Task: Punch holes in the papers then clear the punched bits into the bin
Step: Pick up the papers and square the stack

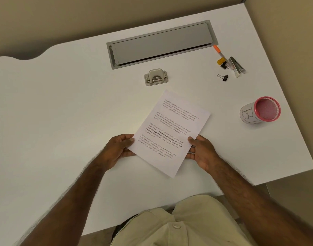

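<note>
I see both hands on the papers [169, 132], low on the white surface [63, 112] right in front of the body: left hand [119, 150] pinches the near-left edge, thumb on top and fingers [129, 154] curled under; right hand [202, 151] pinches the near-right edge the same way. Sheets sit skewed, far corner aimed toward the punch [156, 77], near end looks lifted slightly, far end seems to rest flat; can't tell how many sheets. My guess: two-sided hold keeps the stack squared so the edges line up before feeding. Punch sits beyond the papers, apart from them, lever down, untouched, just in front of the grey cable tray [161, 43]. Bin [260, 110], pink mesh rim with a white label wrap, stands off to the right, well apart, handy for tipping bits in later. Clips [223, 77], stapler [237, 65] and an orange pen [220, 52] are clustered far right, out of the way. No holes visible yet, so I judge the task at its start; next the top edge needs sliding into the punch slot
</note>
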Available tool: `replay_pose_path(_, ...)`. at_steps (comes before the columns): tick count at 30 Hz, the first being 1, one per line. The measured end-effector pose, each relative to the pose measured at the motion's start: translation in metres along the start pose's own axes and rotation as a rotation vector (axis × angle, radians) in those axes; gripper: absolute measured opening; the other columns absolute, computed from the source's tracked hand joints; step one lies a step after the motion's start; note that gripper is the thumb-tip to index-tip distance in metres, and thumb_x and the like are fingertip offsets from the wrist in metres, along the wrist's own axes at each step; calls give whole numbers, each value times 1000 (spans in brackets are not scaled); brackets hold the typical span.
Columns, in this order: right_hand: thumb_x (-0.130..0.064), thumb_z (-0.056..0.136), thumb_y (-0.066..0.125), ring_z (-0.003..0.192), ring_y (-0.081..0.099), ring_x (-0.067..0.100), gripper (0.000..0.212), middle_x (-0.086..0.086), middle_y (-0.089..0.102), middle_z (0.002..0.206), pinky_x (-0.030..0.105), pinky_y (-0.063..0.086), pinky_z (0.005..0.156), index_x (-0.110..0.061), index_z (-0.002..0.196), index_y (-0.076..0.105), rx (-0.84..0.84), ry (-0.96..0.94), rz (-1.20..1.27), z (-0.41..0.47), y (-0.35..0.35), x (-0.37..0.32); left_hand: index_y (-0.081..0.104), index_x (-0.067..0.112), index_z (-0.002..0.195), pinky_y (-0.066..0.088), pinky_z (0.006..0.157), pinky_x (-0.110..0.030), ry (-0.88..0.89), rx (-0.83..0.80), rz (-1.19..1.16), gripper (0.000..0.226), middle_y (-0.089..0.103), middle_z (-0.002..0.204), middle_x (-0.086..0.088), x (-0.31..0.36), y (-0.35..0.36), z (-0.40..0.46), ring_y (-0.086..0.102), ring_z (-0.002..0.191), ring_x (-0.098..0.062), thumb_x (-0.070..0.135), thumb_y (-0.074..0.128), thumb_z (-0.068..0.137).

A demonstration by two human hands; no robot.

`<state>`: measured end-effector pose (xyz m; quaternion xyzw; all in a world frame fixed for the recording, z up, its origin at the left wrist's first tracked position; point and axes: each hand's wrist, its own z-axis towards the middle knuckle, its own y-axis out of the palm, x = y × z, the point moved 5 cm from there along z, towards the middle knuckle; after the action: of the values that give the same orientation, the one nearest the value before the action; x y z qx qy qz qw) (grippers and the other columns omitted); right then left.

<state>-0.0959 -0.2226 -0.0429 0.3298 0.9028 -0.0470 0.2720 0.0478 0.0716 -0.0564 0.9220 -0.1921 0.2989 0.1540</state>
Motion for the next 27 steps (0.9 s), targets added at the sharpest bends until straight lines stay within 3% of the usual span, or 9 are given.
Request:
replay_pose_path(5, -13, 111, 47, 112, 73, 36, 32, 14, 75, 125, 51, 63, 82, -17, 137, 63, 30, 0, 70, -3, 6, 1, 70, 4, 132, 68, 91, -38, 31, 121, -284, 26, 79, 130, -16, -12, 9, -6, 80, 116, -29, 13, 61, 111)
replay_pose_path(8, -12, 111, 47, 115, 72, 38, 32, 15, 74, 126, 53, 62, 85, -16, 139, 62, 53, 0, 122, -5, 10, 2, 68, 6, 108, 68, 84, -37, 45, 165, -447, 8, 80, 127, -18, -18, 23, -11, 82, 108, -27, 12, 63, 109)
replay_pose_path(10, -11, 111, 47, 114, 72, 37, 32, 15, 74, 126, 53, 62, 84, -15, 138, 62, 70, 0, 157, -5, 13, 4, 67, 7, 109, 68, 82, -36, 39, 179, -472, 7, 81, 126, -17, -21, 34, -13, 83, 106, -27, 13, 63, 109)
replay_pose_path(12, -11, 110, 47, 111, 73, 34, 31, 14, 75, 124, 52, 63, 83, -15, 137, 62, 90, -3, 183, -4, 15, 6, 71, 9, 106, 69, 80, -37, 23, 187, -450, 11, 82, 123, -16, -25, 46, -14, 83, 104, -27, 12, 60, 110)
replay_pose_path(17, -13, 110, 49, 106, 77, 27, 29, 6, 80, 116, 48, 65, 79, -21, 133, 66, 90, -21, 204, -6, 21, 9, 70, 4, 126, 70, 79, -38, -5, 281, -318, 20, 84, 117, -12, -27, 54, -14, 83, 104, -27, 12, 58, 112)
replay_pose_path(24, -18, 106, 58, 106, 77, 31, 27, 11, 78, 119, 50, 65, 81, -20, 131, 68, 13, -18, 232, -11, 18, 8, 73, 5, 123, 67, 84, -40, 7, 390, -128, 19, 83, 118, -9, -13, 36, -13, 81, 107, -29, 11, 58, 112)
replay_pose_path(27, -13, 104, 59, 105, 78, 32, 28, 11, 78, 119, 47, 65, 79, -19, 130, 69, 7, -17, 232, -11, 15, 7, 74, 7, 119, 68, 76, -33, 19, 391, -60, 18, 83, 116, -8, -4, 29, -14, 82, 102, -26, 11, 58, 112)
